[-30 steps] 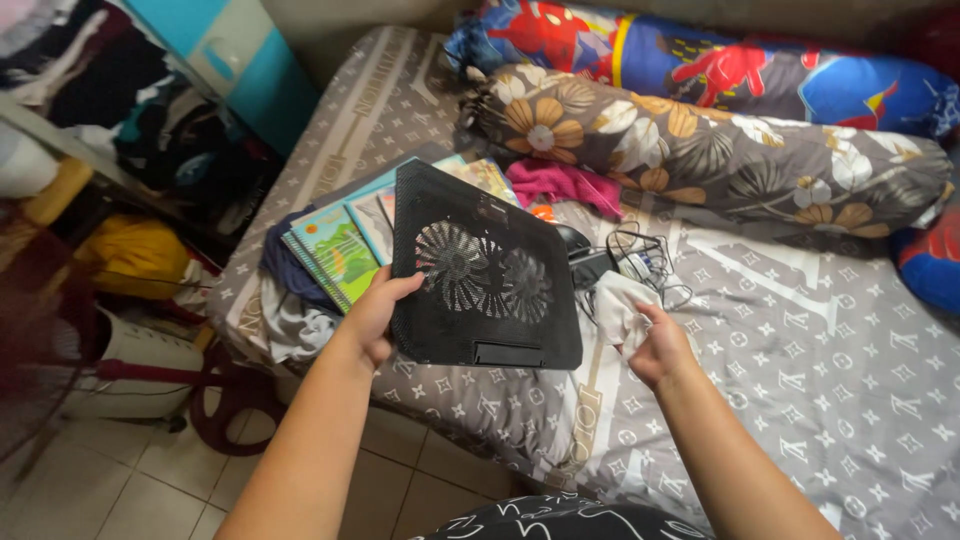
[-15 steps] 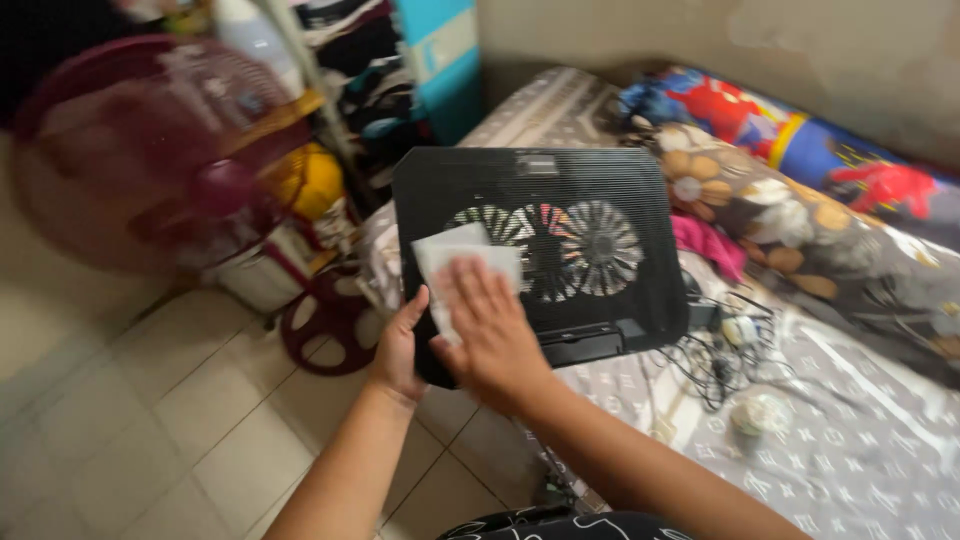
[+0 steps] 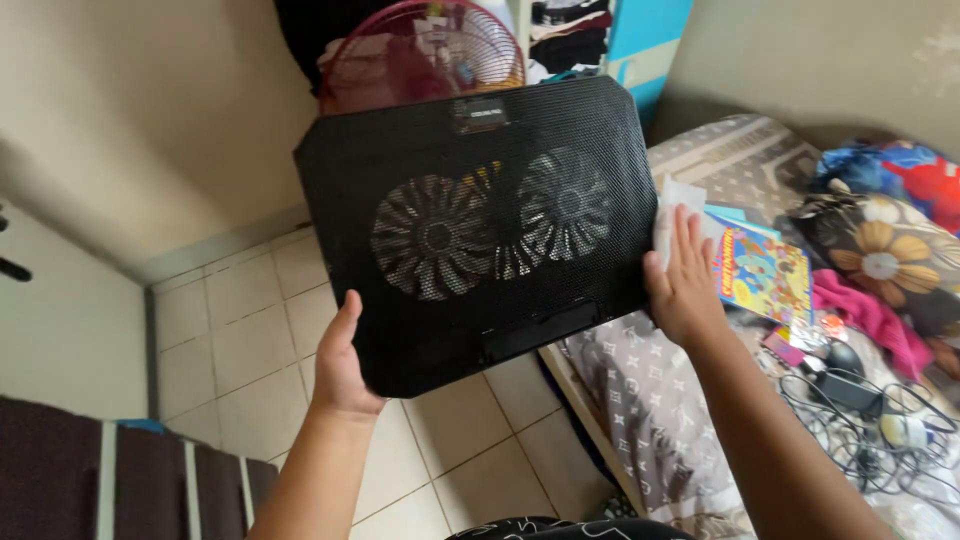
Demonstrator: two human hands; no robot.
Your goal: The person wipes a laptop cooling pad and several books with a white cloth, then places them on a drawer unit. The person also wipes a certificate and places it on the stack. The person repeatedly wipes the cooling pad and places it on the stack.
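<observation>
Fingers of the left hand (image 3: 343,362) curl round the lower left edge of a black laptop cooling pad (image 3: 480,230), thumb lying up its front face, so this grip is closed on the pad. The right hand (image 3: 685,283) presses flat against the pad's right edge with fingers straight, pinning a white cloth (image 3: 672,208) between palm and pad; it is not wrapped round anything.

The pad is held up in the air in front of the person, tilted so its right side sits higher, over the tiled floor (image 3: 250,330) beside the bed (image 3: 660,380). Its face is fine black mesh with cut corners, and two round fans with pale blades show through side by side. A small label sits at the top middle, and a narrow raised stop runs along the bottom edge.

Behind its top edge stands a red fan (image 3: 420,45). On the bed lie colourful books (image 3: 762,275), a pink cloth (image 3: 865,315), tangled black cables (image 3: 860,420) and a floral bolster (image 3: 880,250).
</observation>
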